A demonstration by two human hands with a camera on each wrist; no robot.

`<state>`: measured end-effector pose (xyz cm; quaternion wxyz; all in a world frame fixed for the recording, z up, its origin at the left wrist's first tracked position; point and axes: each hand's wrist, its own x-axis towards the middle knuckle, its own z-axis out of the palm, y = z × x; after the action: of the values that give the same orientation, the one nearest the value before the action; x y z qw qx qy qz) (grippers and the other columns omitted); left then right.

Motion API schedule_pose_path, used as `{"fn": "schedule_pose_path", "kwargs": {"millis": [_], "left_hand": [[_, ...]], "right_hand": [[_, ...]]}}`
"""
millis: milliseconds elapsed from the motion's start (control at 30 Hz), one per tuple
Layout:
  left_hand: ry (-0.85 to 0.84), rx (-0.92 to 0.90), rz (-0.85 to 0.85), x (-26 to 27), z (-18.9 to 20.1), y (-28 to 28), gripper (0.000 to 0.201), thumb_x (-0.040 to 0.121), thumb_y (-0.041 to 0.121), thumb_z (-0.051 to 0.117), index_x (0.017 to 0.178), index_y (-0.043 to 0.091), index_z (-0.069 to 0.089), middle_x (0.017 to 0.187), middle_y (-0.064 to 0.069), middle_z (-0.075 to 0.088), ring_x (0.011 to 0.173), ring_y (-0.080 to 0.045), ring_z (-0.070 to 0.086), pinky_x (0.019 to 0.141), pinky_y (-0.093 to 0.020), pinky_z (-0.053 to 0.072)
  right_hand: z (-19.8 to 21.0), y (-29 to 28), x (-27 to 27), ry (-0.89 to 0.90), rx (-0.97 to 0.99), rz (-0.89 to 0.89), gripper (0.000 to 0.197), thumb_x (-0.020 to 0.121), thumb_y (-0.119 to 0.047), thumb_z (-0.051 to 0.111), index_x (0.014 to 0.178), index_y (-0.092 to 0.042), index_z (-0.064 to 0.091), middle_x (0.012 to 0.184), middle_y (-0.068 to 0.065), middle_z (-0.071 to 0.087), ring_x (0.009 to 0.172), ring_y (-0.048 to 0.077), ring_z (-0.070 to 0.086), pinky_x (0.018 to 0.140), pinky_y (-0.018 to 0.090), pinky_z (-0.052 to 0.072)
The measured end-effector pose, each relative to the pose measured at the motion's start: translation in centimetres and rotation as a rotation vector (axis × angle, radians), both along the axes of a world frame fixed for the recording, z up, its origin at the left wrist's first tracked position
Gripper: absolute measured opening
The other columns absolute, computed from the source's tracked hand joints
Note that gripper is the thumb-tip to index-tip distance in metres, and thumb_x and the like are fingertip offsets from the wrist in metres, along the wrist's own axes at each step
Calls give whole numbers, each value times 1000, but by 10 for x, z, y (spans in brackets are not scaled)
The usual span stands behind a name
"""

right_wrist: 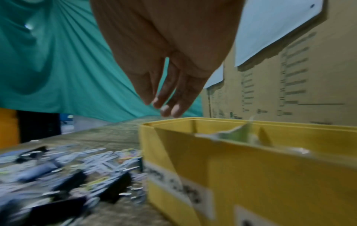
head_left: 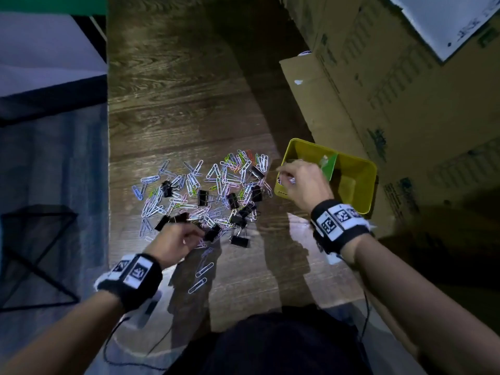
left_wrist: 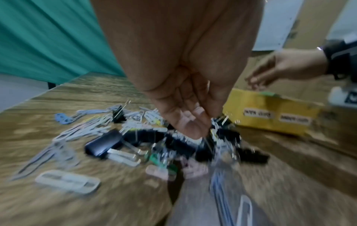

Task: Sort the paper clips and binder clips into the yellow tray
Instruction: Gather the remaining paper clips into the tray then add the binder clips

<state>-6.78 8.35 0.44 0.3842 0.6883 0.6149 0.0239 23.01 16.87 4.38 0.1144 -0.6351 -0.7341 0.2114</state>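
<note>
Right of centre, over the near-left compartment of the yellow tray (head_left: 362, 169): right hand (head_left: 305, 182) pinching paper clips (head_left: 290, 180). Left hand (head_left: 173, 243) curled at the pile (head_left: 205, 190), contents unclear. Advisable: release low, inside the rim.

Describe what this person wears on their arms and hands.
Both forearms are bare, with no sleeves or gloves. Each wrist carries a black band: the left wristband and the right wristband bear white square tags printed with black coded patterns. A thin black cable trails from the left band.
</note>
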Motion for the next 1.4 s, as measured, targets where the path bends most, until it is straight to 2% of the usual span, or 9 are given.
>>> {"fn": "schedule_pose_path", "kwargs": {"millis": [133, 300, 400, 500, 700, 867, 1033, 1200, 1400], "left_hand": [[52, 17, -74, -6, -24, -37, 16, 84, 20, 64, 99, 19, 70, 91, -3, 68, 79, -17, 62, 73, -20, 46], [196, 5, 2, 0, -46, -61, 35, 78, 41, 65, 105, 18, 64, 95, -8, 61, 87, -28, 61, 75, -33, 50], [173, 26, -2, 5, -53, -70, 31, 76, 21, 67, 102, 5, 64, 99, -16, 60, 91, -34, 59, 78, -35, 48], [156, 40, 6, 0, -61, -76, 15, 76, 10, 63, 89, 3, 68, 92, -16, 61, 86, -35, 59, 75, -38, 52], [126, 40, -26, -10, -58, -78, 14, 86, 17, 58, 87, 5, 63, 87, -12, 59, 82, -30, 58, 72, -33, 47], [84, 83, -35, -14, -30, -80, 11, 84, 6, 58, 91, -2, 63, 89, -20, 60, 81, -33, 58, 73, -34, 46], [92, 70, -40, -30, -40, -93, 8, 85, 14, 53, 85, 8, 57, 85, -5, 55, 74, -22, 53, 67, -42, 51], [77, 166, -47, -14, -47, -114, 5, 83, 12, 58, 82, 8, 60, 81, -7, 58, 69, -25, 57, 55, -35, 52], [202, 255, -228, 0, -53, -118, 22, 74, 17, 42, 72, 12, 63, 71, 0, 60, 64, -18, 58, 58, -22, 44]], "right_hand": [[-12, -45, -47, 84, -11, 359, 20, 92, -18, 58, 109, -16, 68, 102, 4, 66, 83, 15, 60, 77, 34, 55], [-68, -94, -114, 4, -247, 712, 32, 86, -1, 54, 115, -9, 65, 112, 11, 62, 93, 33, 63, 75, 45, 56], [-77, -105, -138, -139, -301, 729, 46, 91, 2, 43, 136, -10, 45, 137, 12, 43, 116, 34, 50, 90, 45, 48], [-76, -112, -148, -223, -302, 722, 39, 93, 1, 39, 132, -6, 46, 136, 12, 38, 121, 32, 41, 90, 42, 44], [-78, -114, -149, -282, -335, 663, 39, 90, 8, 46, 126, -4, 53, 141, 15, 41, 117, 35, 53, 86, 42, 51], [-90, -116, -144, -322, -292, 686, 41, 89, 7, 49, 130, 2, 46, 133, 19, 47, 124, 34, 45, 95, 40, 48], [-89, -119, -138, -265, -310, 708, 30, 98, -5, 43, 127, 0, 45, 132, 18, 47, 119, 33, 50, 87, 40, 50], [-83, -125, -130, -253, -355, 797, 32, 100, -24, 43, 120, -1, 52, 121, 15, 56, 106, 29, 58, 86, 35, 46], [-81, -136, -129, -180, -362, 701, 31, 100, -19, 41, 128, -10, 51, 129, 10, 55, 112, 31, 55, 87, 38, 45]]}}
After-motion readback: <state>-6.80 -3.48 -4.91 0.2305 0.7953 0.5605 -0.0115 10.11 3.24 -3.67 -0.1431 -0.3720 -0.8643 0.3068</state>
